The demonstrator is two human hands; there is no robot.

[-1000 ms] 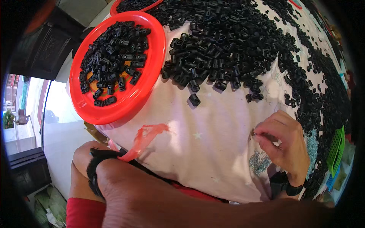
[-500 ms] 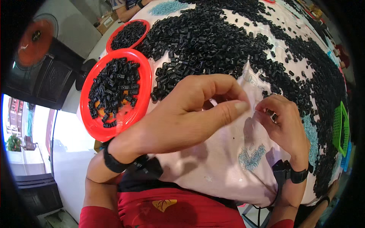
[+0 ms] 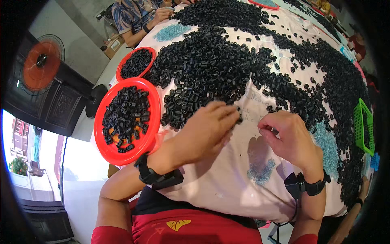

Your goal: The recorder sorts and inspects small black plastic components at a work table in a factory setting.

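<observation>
My left hand [image 3: 205, 132] is over the near edge of the heap of black plastic pieces [image 3: 195, 93]. Its fingers are together and slightly blurred, with a small black plastic piece [image 3: 239, 115] at the fingertips. To the right, my right hand [image 3: 294, 138] hovers above the pale cloth, thumb and fingers pinched; whatever is between them is too small or hidden to name. Below and between the hands lies a small patch of tiny light-blue pieces [image 3: 261, 171]. A red plate [image 3: 153, 118] at my left holds many black pieces.
Behind that plate stands another red plate [image 3: 153, 61] of thin black parts. More light-blue pieces [image 3: 327, 146] lie at the right, near a green basket [image 3: 359, 128]. Across the table a person's hand [image 3: 163, 14] works by the heap. A fan [image 3: 42, 61] stands at the left.
My left hand has moved away from my right hand toward the black heap, and its fingers now point down. The right hand stays pinched in about the same place. The head view has shifted slightly.
</observation>
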